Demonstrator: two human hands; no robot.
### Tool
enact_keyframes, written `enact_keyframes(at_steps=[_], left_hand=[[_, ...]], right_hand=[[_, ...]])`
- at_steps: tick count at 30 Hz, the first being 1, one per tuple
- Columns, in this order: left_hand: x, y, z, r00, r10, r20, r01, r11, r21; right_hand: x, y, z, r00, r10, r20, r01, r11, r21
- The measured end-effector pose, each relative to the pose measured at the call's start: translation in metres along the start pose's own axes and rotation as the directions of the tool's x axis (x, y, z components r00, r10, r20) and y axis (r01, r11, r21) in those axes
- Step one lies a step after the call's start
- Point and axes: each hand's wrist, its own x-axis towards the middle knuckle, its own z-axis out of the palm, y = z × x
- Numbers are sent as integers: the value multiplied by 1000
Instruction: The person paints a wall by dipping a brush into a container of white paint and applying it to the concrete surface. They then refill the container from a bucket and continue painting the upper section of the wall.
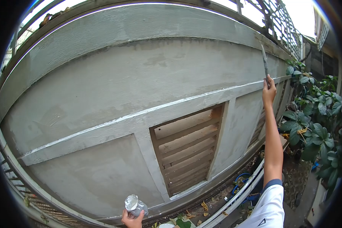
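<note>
My right hand (269, 91) is raised at the end of an outstretched arm, its fingers closed round the handle of a thin paintbrush (265, 62). The brush points up, and its tip overlaps the right end of the wall's upper band (250, 36), where pale grey paint gives way to a browner patch. Low in the view, my left hand (132, 219) is wrapped round a small clear plastic container (140, 209) with white paint inside and smeared over its rim (131, 202).
A louvred vent (190, 148) is set in the grey wall (114, 83), below a ledge (140, 114) with a white top edge. Leafy plants (315, 129) crowd the right side. A curved pale rail (235, 197) crosses low, near blue tubing (239, 182) and fallen leaves.
</note>
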Motion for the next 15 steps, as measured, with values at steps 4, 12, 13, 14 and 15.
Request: enact_keyframes(at_steps=[4, 12, 13, 14, 15], left_hand=[[3, 25, -6, 997, 54, -53, -45, 987, 151], [34, 57, -61, 953, 239, -188, -187, 947, 260], [38, 61, -69, 933, 302, -194, -232, 920, 315], [42, 65, -76, 917, 341, -207, -255, 901, 352], [45, 69, -85, 903, 369, -221, -265, 882, 389]], right_hand=[[-14, -40, 7, 995, 2, 100, -23, 976, 216], [-26, -221, 23, 852, -69, 520, -203, 871, 447], [-31, -246, 23, 787, -71, 613, -252, 871, 423], [-41, -288, 18, 727, -88, 681, -281, 866, 413], [-56, -310, 23, 698, -102, 709, -291, 863, 412]])
